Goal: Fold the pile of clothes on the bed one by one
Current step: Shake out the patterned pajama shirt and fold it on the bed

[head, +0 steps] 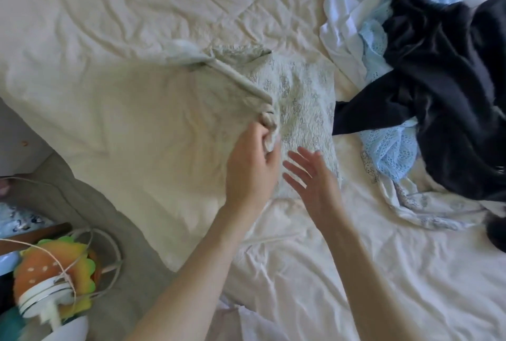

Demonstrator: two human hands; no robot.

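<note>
Clutter fills the lower left corner beside the bed: an orange, yellow and green burger-shaped plush toy (54,275) with a pale cord (90,244) looped round it. A cream, wrinkled bed sheet (109,39) covers the bed. Near the middle lies a pale cream textured garment with a faint floral print (298,99), partly flattened on the sheet, one long twisted strip of it running up and to the left. The left hand (252,165) has its grip curled round the knotted end of that strip, pinching it just above the garment's body. Just beside it, the right hand (315,176) hovers over the garment's lower edge, fingers straight and spread, holding nothing. To the right sits the pile of unfolded clothes: a white cloth (345,20), a light blue eyelet lace piece (388,149) and a large dark navy garment (443,72) draped on top.
</note>
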